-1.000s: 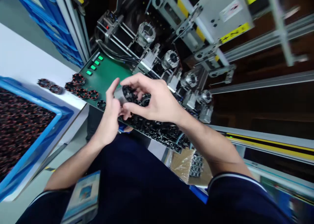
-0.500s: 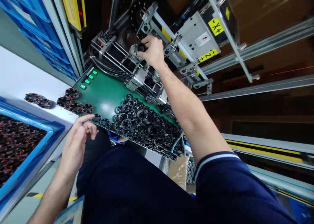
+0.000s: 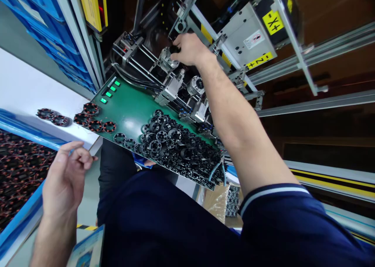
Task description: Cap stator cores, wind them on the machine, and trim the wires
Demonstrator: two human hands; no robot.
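**Right hand closed on the fixture, left hand open over the crate**

The right hand (image 3: pixel 190 50) is curled shut around a dark round part (image 3: pixel 175 48), mostly hidden by the fingers, and sits against a round metal fixture (image 3: pixel 166 60) on the machine. The left hand (image 3: pixel 66 181) is open with its fingers lightly curved, holding nothing, above a blue crate (image 3: pixel 29 136) packed with copper-wound stator cores (image 3: pixel 20 173).

Between the hands lies a green panel (image 3: pixel 131 111) with lit green buttons (image 3: pixel 109 94). Black slotted rings (image 3: pixel 172 142) are heaped across its lower half, and a small group of wound cores (image 3: pixel 95 125) sits at its left end. Two more cores (image 3: pixel 52 120) lie just beyond the panel on a white shelf (image 3: pixel 26 79).
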